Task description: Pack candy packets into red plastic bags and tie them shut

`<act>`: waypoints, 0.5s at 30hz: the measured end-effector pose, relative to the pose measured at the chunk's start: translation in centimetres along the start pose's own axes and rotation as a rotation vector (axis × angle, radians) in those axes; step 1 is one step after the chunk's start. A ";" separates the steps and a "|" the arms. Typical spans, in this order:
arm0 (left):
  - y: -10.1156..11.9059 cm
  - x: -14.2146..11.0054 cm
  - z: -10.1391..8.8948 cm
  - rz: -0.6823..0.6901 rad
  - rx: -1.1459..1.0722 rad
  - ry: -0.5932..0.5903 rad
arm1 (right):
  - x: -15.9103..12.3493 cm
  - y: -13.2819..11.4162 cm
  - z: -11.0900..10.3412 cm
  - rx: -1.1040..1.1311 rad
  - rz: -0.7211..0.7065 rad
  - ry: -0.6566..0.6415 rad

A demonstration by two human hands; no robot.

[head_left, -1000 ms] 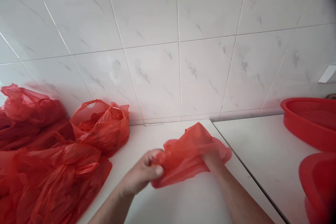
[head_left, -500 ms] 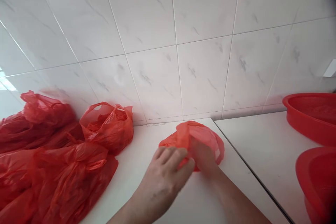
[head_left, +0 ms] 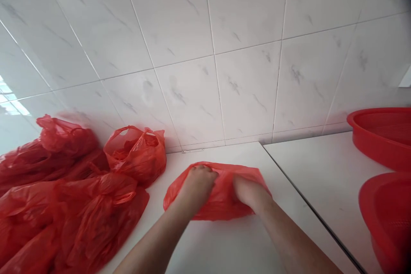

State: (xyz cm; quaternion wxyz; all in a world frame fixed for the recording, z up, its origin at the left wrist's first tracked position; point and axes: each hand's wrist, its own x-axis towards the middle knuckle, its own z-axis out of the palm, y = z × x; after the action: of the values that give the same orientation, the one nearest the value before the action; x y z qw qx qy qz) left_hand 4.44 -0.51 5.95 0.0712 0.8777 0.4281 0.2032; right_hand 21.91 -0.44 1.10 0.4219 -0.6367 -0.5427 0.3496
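White tiled wall (head_left: 192,30) behind; white counter (head_left: 231,244) runs below it; pile of red plastic bags (head_left: 64,197) heaped at left against the wall; two red baskets (head_left: 385,137) at right edge, one in front of the other; single red bag (head_left: 221,195) lies flattened mid-counter, near the wall; left hand (head_left: 196,185) and right hand (head_left: 248,192) side by side, both pressed on that bag, fingers bunching the plastic.

White counter (head_left: 224,244) – red bags (head_left: 73,197) (heaped left), red baskets (head_left: 385,137) right.
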 end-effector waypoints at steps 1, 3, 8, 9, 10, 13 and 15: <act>-1.0 1.0 -0.2 -0.024 0.064 -0.025 | -0.3 -0.7 -0.8 -0.067 0.019 -0.054; -2.5 1.8 -0.7 -0.055 0.149 -0.070 | -1.0 -2.3 -2.2 -0.185 0.036 -0.149; -2.4 0.4 -0.8 0.005 0.257 -0.215 | -2.4 -5.4 -3.1 -0.270 -0.101 -0.226; -2.1 0.0 -0.6 0.041 0.276 -0.258 | -2.5 -5.5 -2.9 -0.276 -0.147 -0.239; -1.7 -0.4 -0.5 0.078 0.291 -0.305 | -2.4 -5.5 -2.7 -0.284 -0.168 -0.253; -1.0 -1.8 -0.3 0.178 0.257 -0.457 | -1.4 -4.1 -2.5 -0.311 -0.076 -0.240; -0.7 -3.0 -0.3 0.243 0.178 -0.560 | -0.4 -2.6 -2.6 -0.326 0.003 -0.187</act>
State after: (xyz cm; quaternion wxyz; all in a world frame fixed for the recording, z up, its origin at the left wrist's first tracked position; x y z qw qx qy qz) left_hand 2.13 -2.47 5.12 0.0845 0.9470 0.3001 -0.0776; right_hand 23.16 -1.09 4.53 0.2606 -0.6620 -0.6281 0.3151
